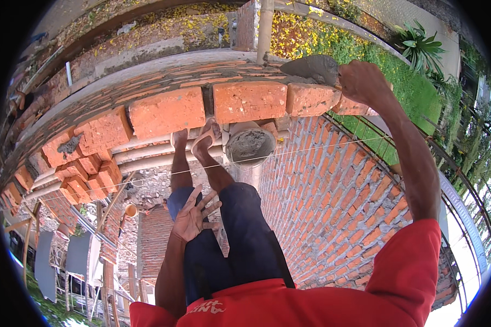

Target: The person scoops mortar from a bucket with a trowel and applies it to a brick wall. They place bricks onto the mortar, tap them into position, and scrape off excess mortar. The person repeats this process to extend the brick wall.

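My right hand (pixel 361 83) is closed in a fist around the handle of a trowel, at the far side of the wall. Grey mortar coats the trowel's blade (pixel 312 68), which lies over the top of the brick course. Just below it sits an orange brick (pixel 312 100), beside another brick (pixel 250 102) with a gap filled by mortar. My left hand (pixel 193 219) is held in the air over my legs, palm up with spread fingers and nothing in it. A round pan of wet mortar (pixel 251 146) stands by my feet, against the near side of the wall.
A taut string (pixel 305 147) crosses in front of the wall. Loose bricks (pixel 90 177) are stacked at the left. My feet rest on pale poles (pixel 166 152), with a deep drop below. A brick wall (pixel 333 201) runs along the right, and grass (pixel 414 103) lies beyond.
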